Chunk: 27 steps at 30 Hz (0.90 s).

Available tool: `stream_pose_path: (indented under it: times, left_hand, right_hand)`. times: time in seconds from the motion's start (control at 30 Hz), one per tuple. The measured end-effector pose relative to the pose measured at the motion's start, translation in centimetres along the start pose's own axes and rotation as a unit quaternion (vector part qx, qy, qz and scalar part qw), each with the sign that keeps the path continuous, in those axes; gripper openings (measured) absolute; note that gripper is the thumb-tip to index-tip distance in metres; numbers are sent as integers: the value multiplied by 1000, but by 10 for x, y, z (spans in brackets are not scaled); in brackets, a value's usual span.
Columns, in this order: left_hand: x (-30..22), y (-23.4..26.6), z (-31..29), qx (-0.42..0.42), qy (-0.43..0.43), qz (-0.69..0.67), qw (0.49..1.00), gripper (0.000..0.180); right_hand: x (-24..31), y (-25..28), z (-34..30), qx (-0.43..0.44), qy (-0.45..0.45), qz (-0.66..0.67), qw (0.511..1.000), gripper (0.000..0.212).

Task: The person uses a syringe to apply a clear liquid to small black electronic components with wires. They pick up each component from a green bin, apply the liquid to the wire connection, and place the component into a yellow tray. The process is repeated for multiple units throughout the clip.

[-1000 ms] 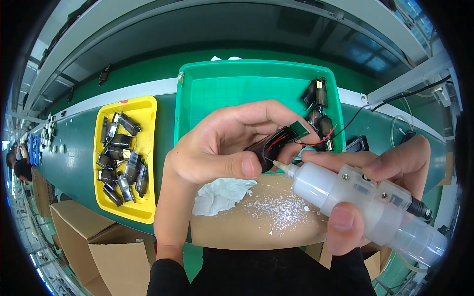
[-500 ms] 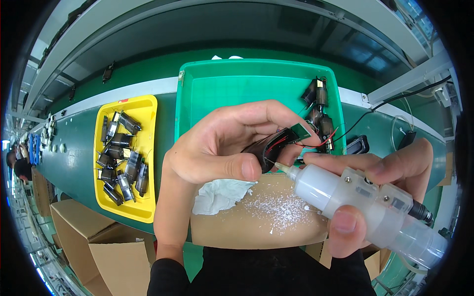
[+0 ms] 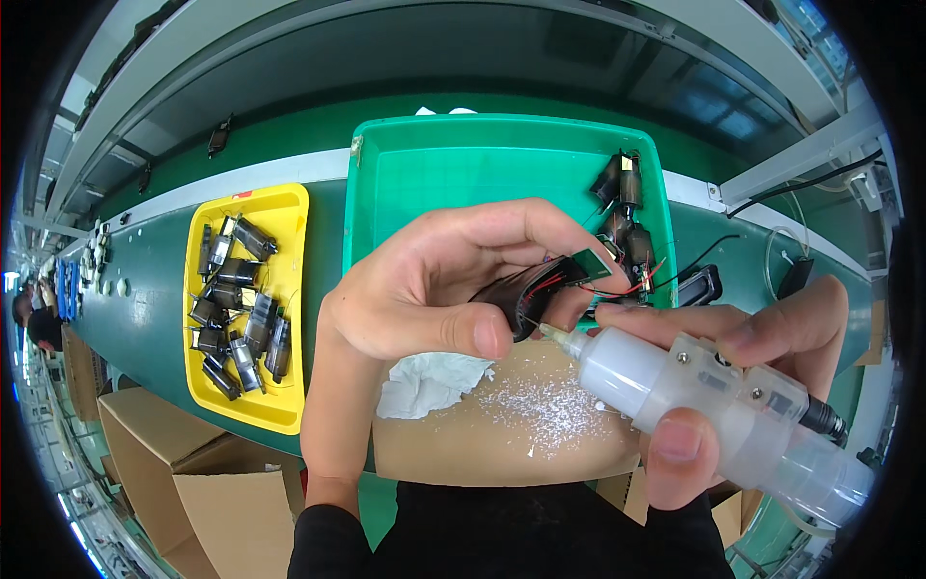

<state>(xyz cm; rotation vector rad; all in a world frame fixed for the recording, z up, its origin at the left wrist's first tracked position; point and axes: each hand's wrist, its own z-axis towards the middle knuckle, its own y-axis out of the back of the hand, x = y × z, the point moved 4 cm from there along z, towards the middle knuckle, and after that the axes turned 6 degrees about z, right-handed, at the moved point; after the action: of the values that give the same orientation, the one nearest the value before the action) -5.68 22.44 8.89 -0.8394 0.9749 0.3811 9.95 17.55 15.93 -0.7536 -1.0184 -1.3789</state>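
My left hand [image 3: 434, 280] is closed around a dark, curved plastic housing [image 3: 524, 294], thumb below and fingers over the top. Red wires run along the housing's open side, and a small green circuit board [image 3: 588, 266] sticks out at its upper right end. In my right hand [image 3: 714, 405] lies a translucent dispensing syringe [image 3: 632, 372], its fingers and thumb wrapped about the barrel. The syringe's thin tip [image 3: 552, 332] points left at the housing's lower edge; whether it touches is hard to see.
A green tray [image 3: 463, 135] behind my hands holds several dark housings [image 3: 632, 246] at its right side. On the left, a yellow tray [image 3: 299, 289] carries more. Cardboard [image 3: 444, 458] with white crumbs and a crumpled tissue [image 3: 434, 384] lies below my hands. Open carton [image 3: 183, 434] at lower left.
The syringe tip has shifted slightly down and right, a little back from the housing. The circuit board is tilted a bit differently. Both hands keep their holds.
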Motion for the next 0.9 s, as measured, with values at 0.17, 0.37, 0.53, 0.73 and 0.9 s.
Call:
stream_pose_path:
  times: [0.17,0.37,0.53,0.73,0.9]
  left_hand:
    - [1,2,-1,10,2,2,1000,70]
    - [1,0,1,14,-3,1,1000,70]
    - [1,1,0,16,-2,3,1000,70]
    - [0,0,0,20,-9,-5,1000,69]
    - [1,1,-1,28,-14,-12,999,69]
  right_hand:
    - [-2,-1,-1,-7,2,-2,1000,47]
    - [0,-2,-3,-21,5,-8,1000,46]
    - [0,-2,-3,-28,6,-9,1000,46]
    - [2,-3,-4,-40,15,-19,999,45]
    - [-2,-1,-5,-38,30,-20,999,44]
